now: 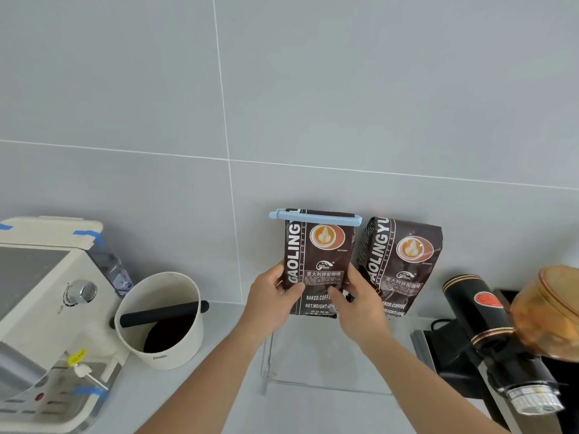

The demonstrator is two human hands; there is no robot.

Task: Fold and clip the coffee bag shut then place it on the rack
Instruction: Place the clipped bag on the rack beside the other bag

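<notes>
A dark brown coffee bag point(318, 261) stands upright at the middle of the view, its top folded over and held by a long light-blue clip point(315, 217). My left hand point(272, 296) grips the bag's lower left edge and my right hand point(357, 300) grips its lower right. The bag's bottom sits at the top of a clear acrylic rack point(313, 383) by the wall. A second, identical coffee bag point(399, 264) leans on the rack just to the right, with no clip on it.
A cream espresso machine point(37, 308) fills the left side. A white knock box point(163, 321) with a black bar stands beside it. A black grinder point(495, 336) with an amber hopper point(551, 311) occupies the right. Grey tiled wall behind, grey counter below.
</notes>
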